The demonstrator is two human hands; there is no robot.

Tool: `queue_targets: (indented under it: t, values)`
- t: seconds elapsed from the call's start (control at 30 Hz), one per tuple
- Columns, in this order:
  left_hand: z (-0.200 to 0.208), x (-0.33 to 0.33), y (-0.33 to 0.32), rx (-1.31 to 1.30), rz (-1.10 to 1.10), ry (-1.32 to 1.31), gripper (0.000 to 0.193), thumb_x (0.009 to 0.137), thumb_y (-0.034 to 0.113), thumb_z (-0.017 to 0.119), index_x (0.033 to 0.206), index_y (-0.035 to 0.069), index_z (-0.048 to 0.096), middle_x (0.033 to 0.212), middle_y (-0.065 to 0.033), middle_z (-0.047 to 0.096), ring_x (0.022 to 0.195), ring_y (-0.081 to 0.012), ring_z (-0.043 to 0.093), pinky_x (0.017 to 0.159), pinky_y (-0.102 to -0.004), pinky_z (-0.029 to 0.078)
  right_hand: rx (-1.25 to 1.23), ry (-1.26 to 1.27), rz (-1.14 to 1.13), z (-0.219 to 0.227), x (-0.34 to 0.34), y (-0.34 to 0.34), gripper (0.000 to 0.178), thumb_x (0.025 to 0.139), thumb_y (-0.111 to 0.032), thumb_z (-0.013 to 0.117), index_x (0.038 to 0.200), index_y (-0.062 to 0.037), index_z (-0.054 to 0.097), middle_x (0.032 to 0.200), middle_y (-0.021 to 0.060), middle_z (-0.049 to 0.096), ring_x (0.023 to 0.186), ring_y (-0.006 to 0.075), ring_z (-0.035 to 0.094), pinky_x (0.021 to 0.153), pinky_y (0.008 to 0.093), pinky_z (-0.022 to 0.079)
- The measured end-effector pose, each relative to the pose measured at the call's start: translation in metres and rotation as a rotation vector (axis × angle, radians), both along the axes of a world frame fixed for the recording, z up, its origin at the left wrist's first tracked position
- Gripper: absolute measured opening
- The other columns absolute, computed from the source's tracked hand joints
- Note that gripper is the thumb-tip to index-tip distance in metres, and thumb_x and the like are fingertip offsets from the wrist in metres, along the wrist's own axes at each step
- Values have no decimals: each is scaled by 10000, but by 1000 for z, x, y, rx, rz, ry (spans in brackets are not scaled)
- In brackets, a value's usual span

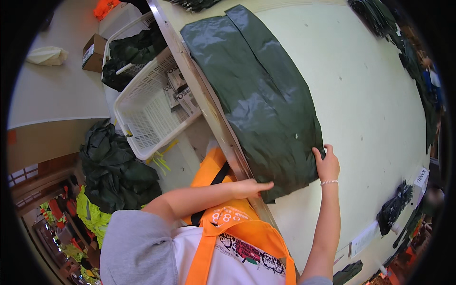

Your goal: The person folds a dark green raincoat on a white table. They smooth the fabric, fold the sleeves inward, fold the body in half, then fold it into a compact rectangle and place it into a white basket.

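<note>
A long folded piece of dark green, shiny coated fabric point(261, 95) lies on the pale tabletop point(370, 109), with a lengthwise fold line along its far part. At its near left corner is my left hand point(249, 188), thumb on top and the other fingers hidden under the edge. My right hand point(327, 165), with a beaded bracelet at the wrist, pinches the near right corner between thumb and fingers. Both hands are closed on the fabric, which spreads flat away from me.
Left of the table edge stands a white plastic basket point(137, 126) holding small boxes point(186, 100). Behind it are another basket of dark fabric point(135, 47) and a cardboard box point(94, 52). Dark green fabric point(116, 166) is heaped lower left. A black bundle point(395, 209) lies at the right.
</note>
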State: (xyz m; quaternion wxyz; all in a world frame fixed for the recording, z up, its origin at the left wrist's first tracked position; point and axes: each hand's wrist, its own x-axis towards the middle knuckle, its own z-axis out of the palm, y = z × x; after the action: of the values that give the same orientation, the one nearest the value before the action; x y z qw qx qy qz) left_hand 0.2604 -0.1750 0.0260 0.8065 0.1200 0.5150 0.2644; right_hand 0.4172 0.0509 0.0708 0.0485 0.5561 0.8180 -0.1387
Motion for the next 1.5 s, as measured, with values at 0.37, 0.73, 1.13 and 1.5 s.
queue_targets:
  t: [0.37,0.73,1.13,1.5]
  values:
    - [60,-368,202,778,279,1399,404,860,378,614,999,1,655,896,-132,679,840,-201,633,752,-327,486,132,334,397,7,-220,16,293,795,-323,679,853,-56,575,874,112,576,831,302,539,712,402,428]
    - [-12,-517,342,376,-25,745,232,743,256,757,842,53,709,735,-4,619,685,-83,534,617,-235,425,-8,668,357,21,-390,58,195,822,-168,667,946,-31,606,767,137,641,649,322,614,583,368,493]
    - [10,-504,177,441,735,1298,358,798,260,699,1027,4,597,933,-66,594,859,-154,539,759,-286,442,264,414,294,-7,-423,113,583,658,-268,803,1140,-57,551,1154,163,529,1060,355,490,869,416,417]
    - [7,-426,151,236,945,476,567,750,111,763,1220,-19,474,1075,-98,601,968,-168,583,841,-285,463,-1286,545,26,32,-440,210,376,853,-232,663,1086,58,606,956,71,668,864,111,605,823,271,479]
